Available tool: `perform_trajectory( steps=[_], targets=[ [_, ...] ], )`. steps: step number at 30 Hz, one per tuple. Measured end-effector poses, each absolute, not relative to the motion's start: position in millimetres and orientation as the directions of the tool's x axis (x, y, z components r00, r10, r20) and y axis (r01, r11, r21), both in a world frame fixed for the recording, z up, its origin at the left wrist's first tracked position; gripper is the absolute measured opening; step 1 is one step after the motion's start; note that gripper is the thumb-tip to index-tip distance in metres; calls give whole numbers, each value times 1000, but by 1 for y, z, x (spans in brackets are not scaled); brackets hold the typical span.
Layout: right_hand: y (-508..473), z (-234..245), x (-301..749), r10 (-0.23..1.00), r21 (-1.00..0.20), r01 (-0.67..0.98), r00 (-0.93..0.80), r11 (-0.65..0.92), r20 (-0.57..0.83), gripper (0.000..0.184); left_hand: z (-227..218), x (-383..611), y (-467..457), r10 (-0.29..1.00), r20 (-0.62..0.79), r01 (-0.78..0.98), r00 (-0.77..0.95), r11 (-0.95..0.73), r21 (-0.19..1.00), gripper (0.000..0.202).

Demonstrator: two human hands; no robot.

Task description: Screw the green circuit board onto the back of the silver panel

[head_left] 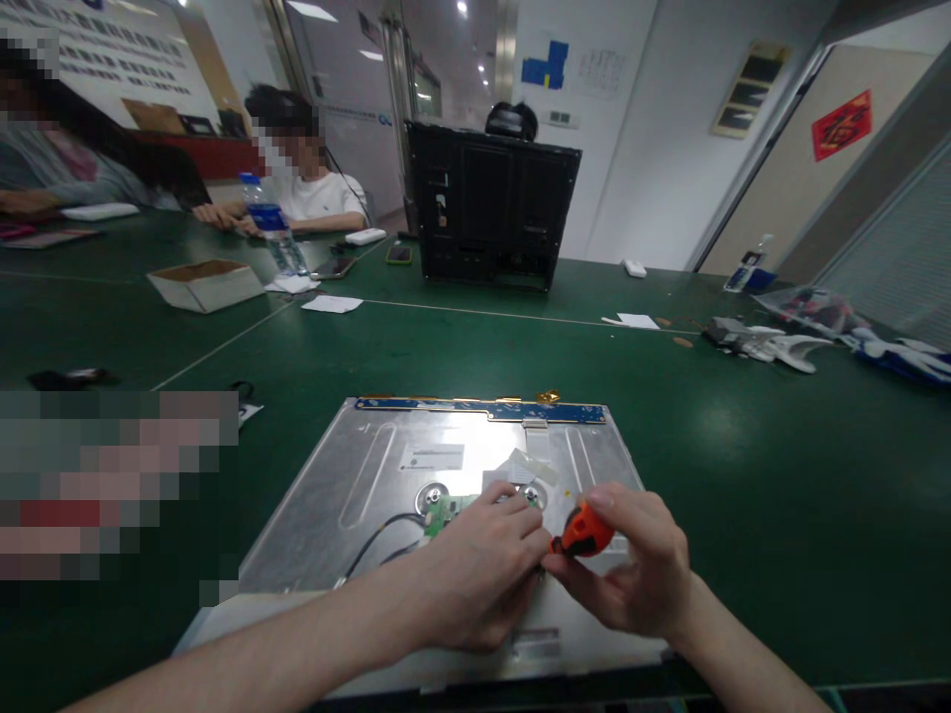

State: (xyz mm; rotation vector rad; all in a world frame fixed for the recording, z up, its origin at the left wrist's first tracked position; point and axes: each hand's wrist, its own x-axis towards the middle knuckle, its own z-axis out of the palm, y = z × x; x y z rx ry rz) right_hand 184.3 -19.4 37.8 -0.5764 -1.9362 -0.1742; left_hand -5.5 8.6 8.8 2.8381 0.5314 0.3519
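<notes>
A silver metal display panel (293,540) lies flat on the green table in front of me. My right hand (643,569) grips an orange and black screwdriver (588,531), its handle between thumb and fingers. Its tip is hidden near my left fingers. My left hand (486,564) rests over the panel's middle with fingers curled, and what they hold, if anything, is hidden. Partly under that hand is a small green circuit board (444,510), with dark cables (378,535) running off to the left. A narrow blue circuit strip (438,405) runs along the panel's far edge.
Across the green table (475,347) stands a black monitor-like casing (494,203). On the left are an open box (206,287), a water bottle (274,228) and a seated person (319,198). Gloves (769,342) and plastic bags (813,309) lie at the right.
</notes>
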Motion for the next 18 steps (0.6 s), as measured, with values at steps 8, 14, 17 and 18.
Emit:
perform_trajectory(
  steps=[8, 14, 17, 18],
  targets=[
    [-23, 39, 184, 340, -134, 523, -321, 842, 884, 58, 9, -5, 9, 387, 179, 335, 904, -905, 263, 14],
    [-25, 37, 186, 387, -183, 515, -322, 838, 864, 66, 8, -6, 10, 374, 205, 319, 905, -912, 257, 18],
    [-24, 37, 186, 384, -183, 511, -321, 840, 866, 64, 8, -6, 10, 376, 205, 322, 904, -912, 254, 19],
    [-23, 37, 186, 373, -177, 501, -322, 847, 870, 62, 8, -5, 10, 377, 208, 323, 903, -912, 254, 19]
  ],
)
